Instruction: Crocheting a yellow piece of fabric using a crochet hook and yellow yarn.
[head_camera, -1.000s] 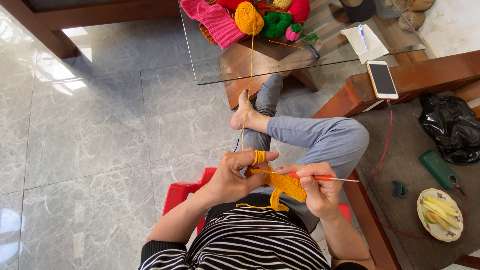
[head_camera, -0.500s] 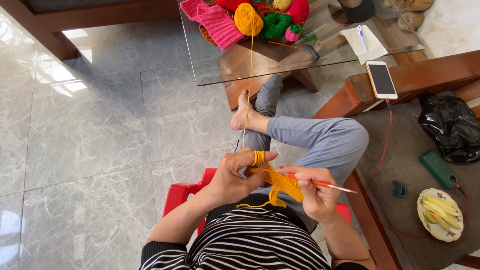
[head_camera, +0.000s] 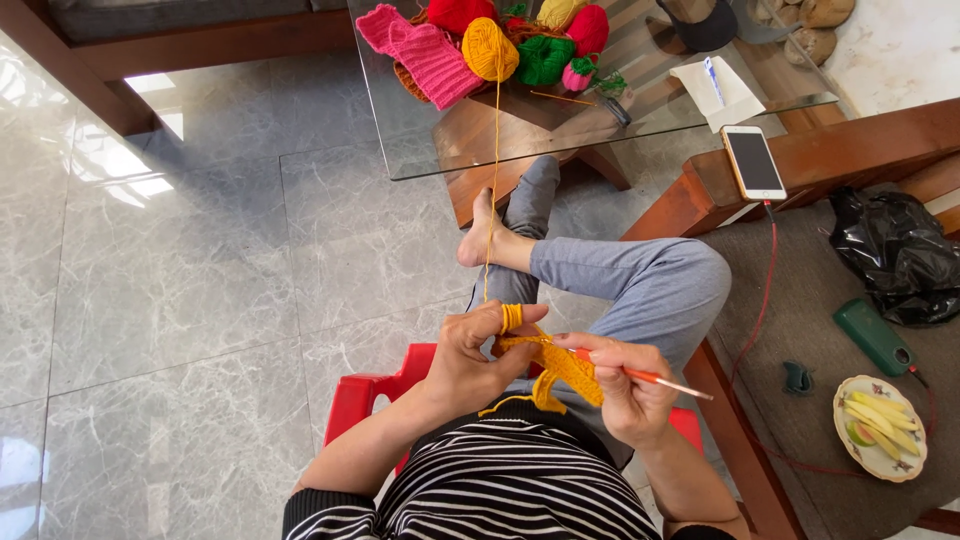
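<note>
- Below, the left hand (head_camera: 470, 355) pinched the orange crochet piece (head_camera: 558, 372), yarn strand (head_camera: 493, 200) looped round its forefinger.
- Right hand (head_camera: 625, 390) gripped the crochet hook (head_camera: 655, 379) against the piece.
- Strand ran up to the orange yarn ball (head_camera: 489, 48) on the glass table (head_camera: 420, 150).

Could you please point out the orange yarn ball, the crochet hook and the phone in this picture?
orange yarn ball (head_camera: 489, 48), head view, middle of the ball on the glass table.
crochet hook (head_camera: 662, 380), head view, bare shaft past the right hand.
phone (head_camera: 753, 161), head view, centre of its dark screen.
</note>
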